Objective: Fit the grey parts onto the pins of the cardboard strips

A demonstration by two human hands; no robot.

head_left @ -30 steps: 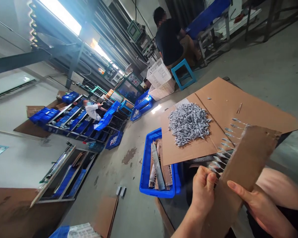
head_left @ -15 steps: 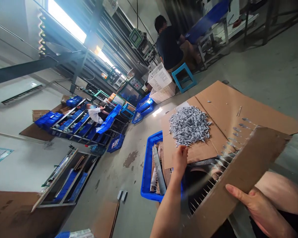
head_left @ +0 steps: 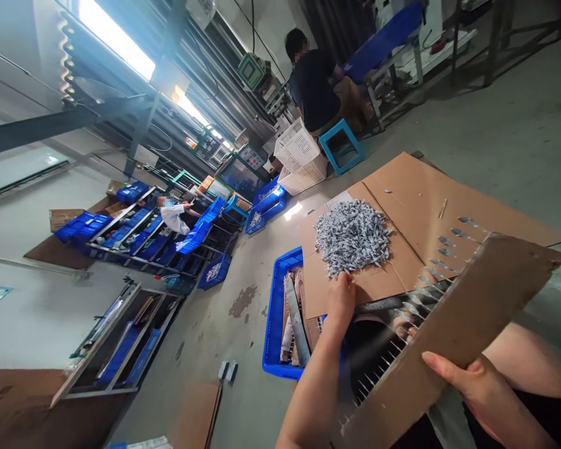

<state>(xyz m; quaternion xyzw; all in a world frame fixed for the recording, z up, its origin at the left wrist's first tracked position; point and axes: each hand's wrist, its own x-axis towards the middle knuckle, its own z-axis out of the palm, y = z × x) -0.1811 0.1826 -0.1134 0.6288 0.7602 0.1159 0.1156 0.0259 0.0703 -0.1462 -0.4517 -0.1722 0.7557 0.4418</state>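
Reaching forward in a steeply tilted head-worn view, the person's left hand (head_left: 339,308) has its fingers (head_left: 341,284) bunched closed, their tips just at the near edge of a heap of small grey metal parts (head_left: 350,237); whether they pinch a piece is too small to tell. The heap lies straight ahead of those fingertips, a rough oval on a flattened cardboard sheet (head_left: 425,206), and the left hand is much nearer to it than the right. The right hand (head_left: 477,390) sits well apart at the lower right, closed in a grip on the edge of a long cardboard strip (head_left: 449,330). The strip's long axis runs from the bottom of the view up toward the right, and a row of slim shiny metal pieces (head_left: 445,241) pokes through it, their rounded heads beyond its upper edge. A blue plastic crate (head_left: 275,324) of cardboard scraps sits just left of the sheet. Compared with a second earlier, the left hand has moved from the row of pieces to the heap, and the strip lies flatter across the view
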